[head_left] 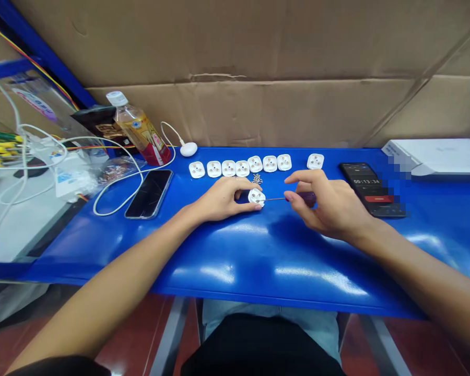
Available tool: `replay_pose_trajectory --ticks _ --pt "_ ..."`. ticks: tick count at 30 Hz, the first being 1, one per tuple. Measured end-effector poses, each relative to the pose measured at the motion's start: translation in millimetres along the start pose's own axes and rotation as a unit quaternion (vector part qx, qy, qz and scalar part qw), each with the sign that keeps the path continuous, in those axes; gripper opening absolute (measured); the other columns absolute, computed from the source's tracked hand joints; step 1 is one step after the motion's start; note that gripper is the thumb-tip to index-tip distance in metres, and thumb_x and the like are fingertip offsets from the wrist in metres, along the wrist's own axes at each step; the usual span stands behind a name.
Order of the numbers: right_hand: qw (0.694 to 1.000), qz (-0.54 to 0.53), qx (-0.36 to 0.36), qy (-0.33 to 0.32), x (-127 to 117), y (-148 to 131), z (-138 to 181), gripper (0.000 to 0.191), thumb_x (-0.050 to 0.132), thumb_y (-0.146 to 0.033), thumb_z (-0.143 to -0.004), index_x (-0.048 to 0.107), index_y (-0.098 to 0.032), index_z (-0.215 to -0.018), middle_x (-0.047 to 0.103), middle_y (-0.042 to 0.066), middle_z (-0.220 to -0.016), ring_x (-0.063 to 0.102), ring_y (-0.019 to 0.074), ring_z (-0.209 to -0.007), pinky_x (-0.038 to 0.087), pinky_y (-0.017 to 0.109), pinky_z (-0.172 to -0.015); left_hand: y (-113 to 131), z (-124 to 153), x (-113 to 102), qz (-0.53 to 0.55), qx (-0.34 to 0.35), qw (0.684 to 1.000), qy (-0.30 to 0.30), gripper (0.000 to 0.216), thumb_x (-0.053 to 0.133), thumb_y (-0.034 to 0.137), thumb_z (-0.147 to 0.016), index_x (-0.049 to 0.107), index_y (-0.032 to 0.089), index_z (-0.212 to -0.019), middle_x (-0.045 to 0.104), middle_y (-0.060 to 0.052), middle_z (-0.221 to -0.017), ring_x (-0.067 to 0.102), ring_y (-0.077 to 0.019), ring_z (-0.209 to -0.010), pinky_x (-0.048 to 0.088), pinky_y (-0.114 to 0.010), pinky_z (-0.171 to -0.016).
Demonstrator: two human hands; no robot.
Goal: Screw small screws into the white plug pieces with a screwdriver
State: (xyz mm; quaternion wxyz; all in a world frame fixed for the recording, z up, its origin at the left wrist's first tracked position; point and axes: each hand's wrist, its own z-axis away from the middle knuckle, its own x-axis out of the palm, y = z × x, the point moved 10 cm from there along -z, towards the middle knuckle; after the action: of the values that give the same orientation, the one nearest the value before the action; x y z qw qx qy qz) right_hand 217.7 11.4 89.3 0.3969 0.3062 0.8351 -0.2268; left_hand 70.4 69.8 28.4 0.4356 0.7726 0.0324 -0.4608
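On the blue surface, the left hand pinches a white piece between its fingers; the right hand has its fingers around a screwdriver, whose tip seems to meet the piece; beyond lie small screws, then similar white pieces

glossy blue tabletop, small white rounded plastic casing with coppery contacts, matching white square plastic casings, from here i make out a dark purple screwdriver handle, tan cardboard sheeting, yellow-and-red plastic bottle capped white
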Motion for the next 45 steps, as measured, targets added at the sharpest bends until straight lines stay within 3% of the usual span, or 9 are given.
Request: replay_pose_trajectory --ticks 4,11,16,21,27,32,36,41,45 --pt "0.998 -0.044 -0.044 0.008 -3 -11 0 0.034 0.056 -0.019 -0.093 0.053 -0.020 -0.127 0.079 0.011 -0.107 0.079 0.0239 -0.083 0.061 0.035 -0.071 -3 0 0 -0.005 -0.011 1.000 0.003 0.047 0.078 0.052 -0.093 0.078 0.020 -0.127 0.078 -0.004 -0.100 0.058 -0.0159 -0.075 0.043 -0.029 -0.071" --pt "0.999 0.003 0.033 -0.028 3 5 -1 0.024 0.053 -0.031 -0.103 0.055 -0.018 -0.123 0.079 0.004 -0.080 0.075 0.0223 -0.060 0.047 0.030 -0.051 -3 0 0 -0.010 -0.012 1.000 0.005 0.047 0.078 0.053 -0.093 0.077 0.020 -0.127 0.077 -0.004 -0.098 0.057 -0.0157 -0.074 0.042 -0.029 -0.071" --pt "0.999 -0.030 -0.023 -0.027 1 -6 -1 0.030 0.053 -0.022 -0.096 0.054 -0.017 -0.125 0.081 0.012 -0.105 0.078 0.0222 -0.075 0.055 0.032 -0.062 -3 1 0 -0.006 -0.014 1.000 0.003 0.047 0.078 0.051 -0.093 0.077 0.020 -0.128 0.077 -0.004 -0.101 0.057 -0.0152 -0.074 0.042 -0.028 -0.071" --pt "0.999 0.029 0.003 -0.043 6 1 1 0.019 0.049 -0.029 -0.104 0.060 -0.019 -0.115 0.074 0.001 -0.069 0.070 0.0214 -0.054 0.041 0.031 -0.050 -2 1 0 -0.012 -0.017 1.000 -0.001 0.048 0.077 0.052 -0.094 0.077 0.019 -0.128 0.078 -0.005 -0.106 0.058 -0.0161 -0.076 0.043 -0.028 -0.072" --pt "0.999 -0.033 -0.025 -0.024 1 -6 -1 0.030 0.050 -0.020 -0.095 0.057 -0.019 -0.124 0.080 0.011 -0.104 0.076 0.0227 -0.077 0.054 0.033 -0.065 -2 1 0 -0.009 -0.014 1.000 0.001 0.047 0.077 0.052 -0.094 0.077 0.020 -0.128 0.078 -0.006 -0.108 0.061 -0.0172 -0.079 0.043 -0.029 -0.073" --pt "1.000 0.002 0.009 -0.030 4 1 -1 0.019 0.052 -0.028 -0.103 0.061 -0.018 -0.116 0.076 0.003 -0.076 0.071 0.0215 -0.059 0.045 0.031 -0.053 -3 2 1 -0.012 -0.016 1.000 0.001 0.048 0.077 0.051 -0.094 0.076 0.019 -0.129 0.078 -0.005 -0.106 0.060 -0.0169 -0.078 0.044 -0.029 -0.073" --pt "0.999 -0.027 -0.025 -0.022 2 -6 -1 0.027 0.054 -0.020 -0.096 0.059 -0.016 -0.122 0.080 0.010 -0.102 0.076 0.0219 -0.076 0.053 0.033 -0.066 -1 2 0 -0.001 -0.013 1.000 0.002 0.045 0.077 0.048 -0.094 0.077 0.020 -0.128 0.078 -0.006 -0.110 0.063 -0.0181 -0.082 0.045 -0.030 -0.075" --pt "0.999 0.028 -0.038 -0.019 1 -8 0 0.016 0.054 -0.026 -0.104 0.063 -0.018 -0.113 0.076 0.002 -0.077 0.072 0.0196 -0.061 0.044 0.031 -0.055 -3 1 0 -0.007 -0.019 1.000 0.001 0.048 0.078 0.051 -0.094 0.076 0.019 -0.129 0.079 -0.006 -0.109 0.061 -0.0171 -0.079 0.044 -0.029 -0.074" --pt "0.998 0.002 -0.062 -0.024 2 -13 0 0.020 0.053 -0.017 -0.097 0.063 -0.017 -0.114 0.080 0.007 -0.094 0.077 0.0218 -0.077 0.052 0.032 -0.064 -3 1 1 -0.010 -0.014 1.000 -0.002 0.047 0.078 0.049 -0.094 0.076 0.020 -0.130 0.079 -0.005 -0.109 0.061 -0.0167 -0.079 0.044 -0.029 -0.074"
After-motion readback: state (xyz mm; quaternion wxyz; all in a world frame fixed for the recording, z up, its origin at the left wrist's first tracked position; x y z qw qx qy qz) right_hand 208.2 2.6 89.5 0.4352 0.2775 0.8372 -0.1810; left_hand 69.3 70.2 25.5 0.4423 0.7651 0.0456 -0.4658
